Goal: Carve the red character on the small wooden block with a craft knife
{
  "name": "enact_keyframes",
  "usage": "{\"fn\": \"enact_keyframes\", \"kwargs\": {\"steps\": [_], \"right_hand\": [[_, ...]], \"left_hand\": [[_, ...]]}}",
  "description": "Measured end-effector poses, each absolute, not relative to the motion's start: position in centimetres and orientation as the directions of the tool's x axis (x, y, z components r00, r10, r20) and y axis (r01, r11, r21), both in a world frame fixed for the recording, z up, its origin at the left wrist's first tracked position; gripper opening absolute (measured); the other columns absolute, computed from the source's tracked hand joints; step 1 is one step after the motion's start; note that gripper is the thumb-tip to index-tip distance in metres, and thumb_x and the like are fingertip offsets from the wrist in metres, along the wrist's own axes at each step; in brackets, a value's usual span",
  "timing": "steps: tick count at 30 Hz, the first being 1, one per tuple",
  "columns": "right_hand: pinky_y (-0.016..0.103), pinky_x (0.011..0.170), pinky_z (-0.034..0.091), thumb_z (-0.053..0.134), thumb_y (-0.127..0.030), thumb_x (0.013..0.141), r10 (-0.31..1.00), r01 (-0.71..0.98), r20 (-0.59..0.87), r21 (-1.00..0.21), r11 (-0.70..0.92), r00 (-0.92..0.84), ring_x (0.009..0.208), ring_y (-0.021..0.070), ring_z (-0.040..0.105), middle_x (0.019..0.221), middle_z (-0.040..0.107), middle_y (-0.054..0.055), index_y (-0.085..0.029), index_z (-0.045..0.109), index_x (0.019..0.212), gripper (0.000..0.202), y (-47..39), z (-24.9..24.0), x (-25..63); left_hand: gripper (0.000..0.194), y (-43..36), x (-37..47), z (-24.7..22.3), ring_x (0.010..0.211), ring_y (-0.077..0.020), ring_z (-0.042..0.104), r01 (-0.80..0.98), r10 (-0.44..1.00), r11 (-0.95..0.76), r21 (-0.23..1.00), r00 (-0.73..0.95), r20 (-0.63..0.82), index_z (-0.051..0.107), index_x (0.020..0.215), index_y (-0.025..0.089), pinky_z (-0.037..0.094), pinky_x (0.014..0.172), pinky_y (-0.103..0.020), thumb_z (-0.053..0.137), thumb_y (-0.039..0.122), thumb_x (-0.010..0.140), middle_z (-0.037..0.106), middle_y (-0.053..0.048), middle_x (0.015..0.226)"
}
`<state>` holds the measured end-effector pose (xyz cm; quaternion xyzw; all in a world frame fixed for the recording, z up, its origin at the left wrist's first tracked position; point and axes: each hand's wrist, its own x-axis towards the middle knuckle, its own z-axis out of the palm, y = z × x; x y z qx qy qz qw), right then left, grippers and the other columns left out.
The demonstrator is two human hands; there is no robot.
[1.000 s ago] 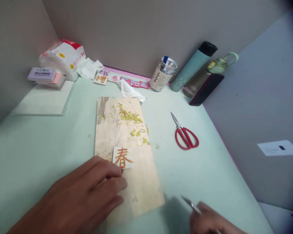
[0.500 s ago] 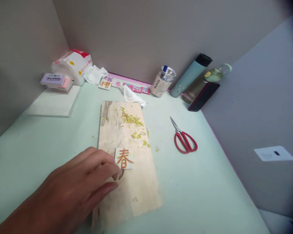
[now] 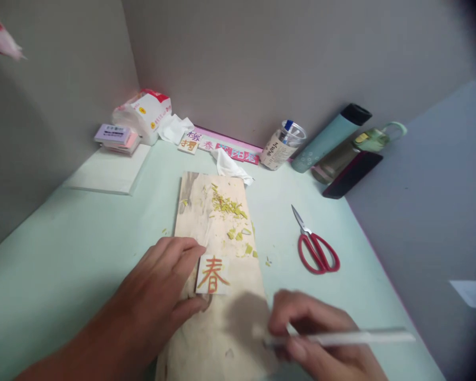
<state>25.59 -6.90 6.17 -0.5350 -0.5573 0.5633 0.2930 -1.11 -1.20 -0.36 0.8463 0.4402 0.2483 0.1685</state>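
A small white square tile (image 3: 213, 275) with an orange-red character lies on the wooden board (image 3: 230, 317). My left hand (image 3: 164, 286) rests at the tile's left side, its thumb and fingers at the left corners, gripping that edge. Over the board's right edge, my right hand (image 3: 321, 333) holds a slim light-coloured tool (image 3: 357, 337), blurred by motion, with its tip pointing left. Yellow-green shavings (image 3: 230, 206) are scattered on the upper part of the board.
Red-handled scissors (image 3: 319, 251) lie right of the board. Behind stand a clear cup (image 3: 280, 148), a blue-green flask (image 3: 331, 137), a green bottle (image 3: 375, 138) and a dark phone (image 3: 353, 174). Tissues (image 3: 232, 166), lettered tiles (image 3: 188, 145) and erasers (image 3: 113, 135) are at the back.
My right hand has come into view with the tool. My left hand's fingers have spread around the tile's left side. The whole view has shifted, so the table things appear further right and lower.
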Motion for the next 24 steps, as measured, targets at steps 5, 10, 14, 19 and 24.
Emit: {"fn": "enact_keyframes", "kwargs": {"steps": [5, 10, 14, 19, 24], "right_hand": [[0.021, 0.062, 0.043, 0.077, -0.035, 0.085, 0.982, 0.137, -0.155, -0.981, -0.14, -0.105, 0.069, 0.0113, 0.054, 0.074, 0.063, 0.0, -0.02, 0.066, 0.079, 0.019, -2.9, 4.4, 21.2], [0.021, 0.059, 0.042, 0.073, -0.038, 0.089, 0.987, -0.007, -0.135, -0.991, -0.136, -0.091, 0.063, 0.0099, 0.051, 0.07, 0.06, -0.002, -0.02, 0.063, 0.081, 0.022, -1.3, 2.6, 20.0], [0.022, 0.061, 0.042, 0.068, -0.036, 0.094, 0.993, 0.043, -0.086, -0.996, -0.082, -0.083, 0.067, 0.0111, 0.05, 0.074, 0.057, -0.002, -0.02, 0.062, 0.085, 0.019, -1.2, 2.0, 20.0], [0.022, 0.058, 0.039, 0.065, -0.034, 0.096, 1.0, 0.099, -0.017, -0.995, -0.015, -0.024, 0.064, 0.0106, 0.047, 0.072, 0.056, -0.002, -0.02, 0.059, 0.079, 0.022, -1.4, 1.7, 20.0], [0.021, 0.055, 0.037, 0.065, -0.032, 0.095, 1.0, 0.154, 0.004, -0.988, 0.008, -0.022, 0.06, 0.0097, 0.046, 0.068, 0.055, -0.003, -0.02, 0.059, 0.076, 0.022, -1.3, 1.7, 19.8]], "left_hand": [[0.045, -1.0, -1.3, -1.0, 0.115, -0.0273, 0.056, 0.645, 0.809, -0.574, 0.504, 0.54, 0.231, 0.053, 0.128, 0.025, 0.052, 0.095, -0.04, 0.071, 0.023, 0.086, 0.06, -0.006, 0.127], [0.05, -1.2, -0.9, -1.2, 0.115, -0.0275, 0.054, 0.654, 0.854, -0.508, 0.561, 0.464, 0.234, 0.052, 0.125, 0.027, 0.049, 0.096, -0.041, 0.068, 0.012, 0.08, 0.059, -0.005, 0.125], [0.049, -0.8, -1.3, -1.2, 0.117, -0.0264, 0.054, 0.636, 0.82, -0.556, 0.536, 0.526, 0.226, 0.051, 0.127, 0.028, 0.05, 0.096, -0.039, 0.068, 0.017, 0.083, 0.059, -0.004, 0.128], [0.05, -1.0, -1.2, -1.0, 0.117, -0.0266, 0.053, 0.64, 0.834, -0.532, 0.554, 0.509, 0.213, 0.05, 0.129, 0.028, 0.049, 0.098, -0.04, 0.066, 0.016, 0.083, 0.058, -0.003, 0.128], [0.049, -1.4, -0.6, -0.7, 0.116, -0.027, 0.052, 0.652, 0.855, -0.498, 0.572, 0.479, 0.198, 0.05, 0.127, 0.028, 0.048, 0.097, -0.042, 0.065, 0.013, 0.083, 0.057, -0.003, 0.126]]}}
